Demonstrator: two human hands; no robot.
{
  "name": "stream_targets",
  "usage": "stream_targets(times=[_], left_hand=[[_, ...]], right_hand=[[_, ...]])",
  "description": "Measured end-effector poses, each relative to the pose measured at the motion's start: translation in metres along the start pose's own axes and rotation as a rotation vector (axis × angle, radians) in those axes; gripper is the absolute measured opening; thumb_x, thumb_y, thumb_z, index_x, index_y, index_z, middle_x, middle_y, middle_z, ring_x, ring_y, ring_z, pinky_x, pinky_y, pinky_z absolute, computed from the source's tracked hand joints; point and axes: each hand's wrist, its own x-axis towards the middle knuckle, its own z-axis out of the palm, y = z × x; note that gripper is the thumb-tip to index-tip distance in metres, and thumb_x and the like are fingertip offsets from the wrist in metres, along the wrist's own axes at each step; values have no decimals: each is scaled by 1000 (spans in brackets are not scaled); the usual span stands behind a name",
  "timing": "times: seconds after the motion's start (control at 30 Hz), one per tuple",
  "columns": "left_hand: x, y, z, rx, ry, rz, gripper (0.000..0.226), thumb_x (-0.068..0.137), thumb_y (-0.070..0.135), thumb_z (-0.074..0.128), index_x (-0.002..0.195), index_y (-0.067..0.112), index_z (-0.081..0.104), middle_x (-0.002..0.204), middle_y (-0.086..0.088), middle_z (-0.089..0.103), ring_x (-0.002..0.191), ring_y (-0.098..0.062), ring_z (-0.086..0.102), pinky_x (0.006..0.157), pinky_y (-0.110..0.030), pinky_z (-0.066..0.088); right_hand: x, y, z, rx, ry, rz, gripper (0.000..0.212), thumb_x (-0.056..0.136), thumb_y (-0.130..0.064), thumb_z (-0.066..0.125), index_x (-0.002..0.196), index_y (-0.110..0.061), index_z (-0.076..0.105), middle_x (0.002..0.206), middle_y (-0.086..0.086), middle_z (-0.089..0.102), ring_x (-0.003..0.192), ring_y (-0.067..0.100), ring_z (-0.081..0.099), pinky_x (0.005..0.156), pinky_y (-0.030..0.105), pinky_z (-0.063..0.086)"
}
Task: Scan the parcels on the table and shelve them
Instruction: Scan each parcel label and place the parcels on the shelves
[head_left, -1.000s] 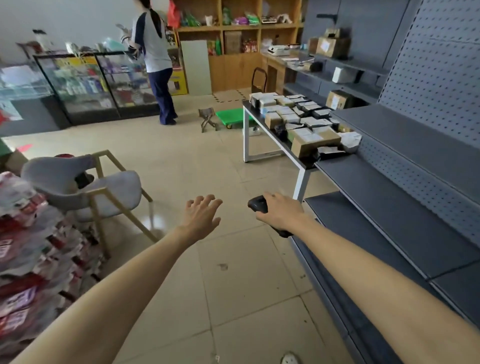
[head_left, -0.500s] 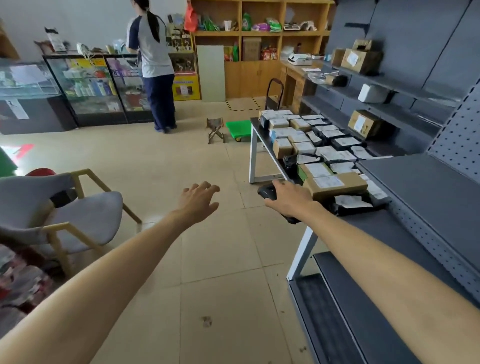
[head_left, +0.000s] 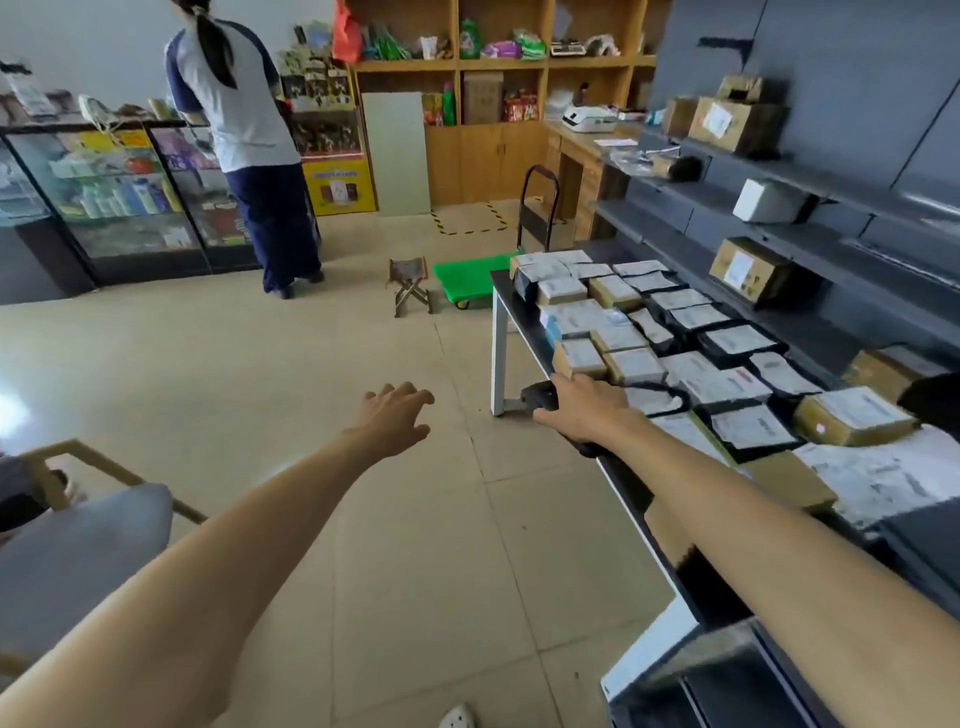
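My right hand (head_left: 582, 410) is wrapped round the black plastic scanner (head_left: 540, 399), ready to point it. My left hand (head_left: 395, 415) hangs over the floor, fingers spread, holding nothing, free to grab. The brown boxes and black bags (head_left: 634, 364) lie label-up on the long dark table (head_left: 519, 322), just beside the grey metal shelves (head_left: 810, 322) where they go.

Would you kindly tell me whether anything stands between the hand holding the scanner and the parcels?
Nothing visible does. The right hand grips the scanner at the table edge, and the nearest parcels lie just beyond it, uncovered. The left hand hangs open over the floor, off to the side.
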Motion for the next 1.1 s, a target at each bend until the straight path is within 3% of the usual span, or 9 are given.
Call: stream_targets(times=[0.17, 0.33, 0.47, 0.7, 0.97, 1.1], left_hand=[[140, -36, -31, 29, 35, 43, 52, 96, 37, 56, 145, 28, 40, 146, -1, 43, 129, -28, 44, 101, -41, 38], [250, -47, -13, 1, -38, 93, 53, 96, 37, 56, 145, 29, 39, 146, -1, 43, 128, -28, 45, 101, -41, 38], [344, -52, 0, -9, -69, 121, 52, 97, 36, 55, 146, 28, 39, 147, -2, 43, 129, -29, 46, 102, -42, 39], [535, -64, -23, 16, -62, 160, 48, 99, 37, 52, 145, 27, 40, 147, -2, 44, 129, -28, 46, 104, -45, 39], [721, -75, -43, -1, -81, 206, 47, 97, 29, 54, 143, 29, 43, 145, -4, 46, 129, -29, 47, 105, -47, 41], [803, -74, -38, -21, -117, 269, 44, 99, 36, 51, 142, 29, 45, 143, -3, 48, 127, -28, 48, 103, -44, 39]], right_hand=[[132, 2, -44, 20, 78, 43, 61, 96, -56, 47, 142, -16, 40, 136, 14, 52, 120, 34, 53, 79, 38, 39], [236, 18, -31, 20, -23, 95, 68, 96, -60, 46, 148, -18, 35, 139, 14, 49, 121, 35, 54, 84, 38, 43], [321, 48, -20, 37, -92, 143, 65, 97, -57, 45, 147, -17, 37, 139, 13, 50, 121, 34, 54, 80, 37, 39], [507, 114, -53, 87, -73, 236, 62, 93, -58, 50, 137, -14, 44, 137, 14, 52, 123, 34, 53, 92, 42, 43], [663, 149, -72, 126, -107, 289, 61, 92, -56, 53, 138, -16, 42, 135, 13, 53, 121, 35, 55, 90, 41, 43], [719, 165, -59, 138, -160, 358, 62, 92, -56, 52, 140, -18, 42, 132, 12, 55, 116, 34, 58, 87, 39, 45]])
